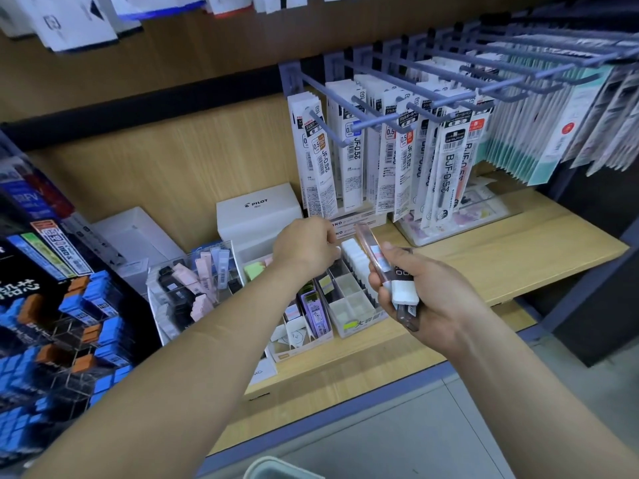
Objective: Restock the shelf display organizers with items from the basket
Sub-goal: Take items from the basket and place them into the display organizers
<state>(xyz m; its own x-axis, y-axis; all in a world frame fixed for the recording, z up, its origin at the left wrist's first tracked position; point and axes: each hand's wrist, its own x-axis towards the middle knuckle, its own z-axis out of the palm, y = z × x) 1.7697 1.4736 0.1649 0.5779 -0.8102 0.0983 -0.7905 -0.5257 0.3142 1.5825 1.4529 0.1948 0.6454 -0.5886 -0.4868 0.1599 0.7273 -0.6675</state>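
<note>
My right hand (420,299) grips a bundle of small items (397,281): slim clear lead cases and a white eraser-like block. It hovers over the right end of the white divided organizer (359,305) on the wooden shelf. My left hand (306,245) reaches to the back of that organizer, fingers curled beside a row of white erasers (356,254); what it pinches is hidden. The rim of the basket (276,470) shows at the bottom edge.
A white Pilot box (257,212) stands behind the organizers. A clear bin of pink and black items (193,281) sits left of them, a blue lead display (69,323) farther left. Refill packs hang on hooks (397,140) above. The wooden shelf (501,257) extends right.
</note>
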